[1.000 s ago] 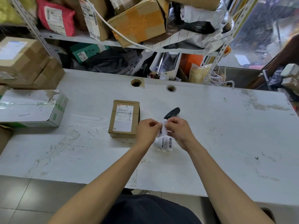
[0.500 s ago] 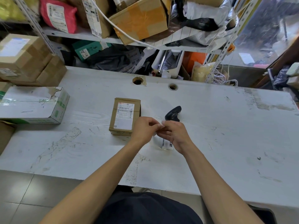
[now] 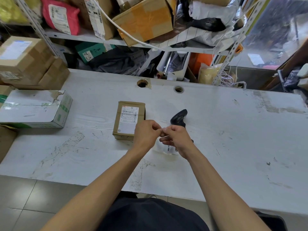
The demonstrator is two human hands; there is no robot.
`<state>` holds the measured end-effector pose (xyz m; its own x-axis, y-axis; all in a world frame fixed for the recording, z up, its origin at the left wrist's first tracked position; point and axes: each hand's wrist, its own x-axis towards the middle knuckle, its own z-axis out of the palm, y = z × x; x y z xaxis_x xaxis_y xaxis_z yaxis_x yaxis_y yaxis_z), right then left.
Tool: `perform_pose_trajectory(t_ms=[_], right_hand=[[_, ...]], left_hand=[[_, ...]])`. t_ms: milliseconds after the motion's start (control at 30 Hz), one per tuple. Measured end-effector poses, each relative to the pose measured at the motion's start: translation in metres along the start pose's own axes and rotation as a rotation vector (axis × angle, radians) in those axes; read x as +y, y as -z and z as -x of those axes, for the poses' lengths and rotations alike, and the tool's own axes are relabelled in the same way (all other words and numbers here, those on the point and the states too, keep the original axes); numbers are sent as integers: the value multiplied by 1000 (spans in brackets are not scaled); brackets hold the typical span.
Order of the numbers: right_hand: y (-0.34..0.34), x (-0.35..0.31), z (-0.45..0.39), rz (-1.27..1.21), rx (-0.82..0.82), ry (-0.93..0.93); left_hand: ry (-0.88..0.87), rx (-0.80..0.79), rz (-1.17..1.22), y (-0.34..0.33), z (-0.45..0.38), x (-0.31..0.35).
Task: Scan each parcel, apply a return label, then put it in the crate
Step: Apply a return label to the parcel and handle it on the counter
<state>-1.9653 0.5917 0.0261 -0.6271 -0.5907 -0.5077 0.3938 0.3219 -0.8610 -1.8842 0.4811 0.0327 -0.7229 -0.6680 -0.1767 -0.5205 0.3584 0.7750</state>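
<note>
A small brown cardboard parcel (image 3: pixel 128 120) with a white shipping label on top lies in the middle of the white table (image 3: pixel 233 139). Just right of it, my left hand (image 3: pixel 146 133) and my right hand (image 3: pixel 177 139) meet fingertip to fingertip, both pinching a white roll of return labels (image 3: pixel 170 149) with black print that hangs below my right palm. A black handheld scanner (image 3: pixel 179 116) lies on the table right behind my right hand. No crate is in view.
A white and green box (image 3: pixel 35 109) lies at the table's left, with stacked brown boxes (image 3: pixel 28 62) behind it. Metal shelving (image 3: pixel 116 40) crammed with parcels and bags stands behind the table. Two cable holes (image 3: pixel 142 83) pierce the tabletop's back edge.
The label roll, which was held up between both hands, has dropped lower under my right hand. My fingertips have closed together above it. The parcel and scanner have not moved.
</note>
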Motion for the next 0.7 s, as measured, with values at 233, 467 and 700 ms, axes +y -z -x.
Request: perform_pose_trajectory(t_ms=[233, 467, 700], right_hand=[[5, -3, -1, 96, -47, 47], [3, -2, 1, 212, -95, 47], [2, -3, 7, 183, -104, -31]], left_hand=[[260, -77, 299, 5, -3, -1], [555, -107, 532, 12, -9, 2], [491, 30, 578, 4, -15, -7]])
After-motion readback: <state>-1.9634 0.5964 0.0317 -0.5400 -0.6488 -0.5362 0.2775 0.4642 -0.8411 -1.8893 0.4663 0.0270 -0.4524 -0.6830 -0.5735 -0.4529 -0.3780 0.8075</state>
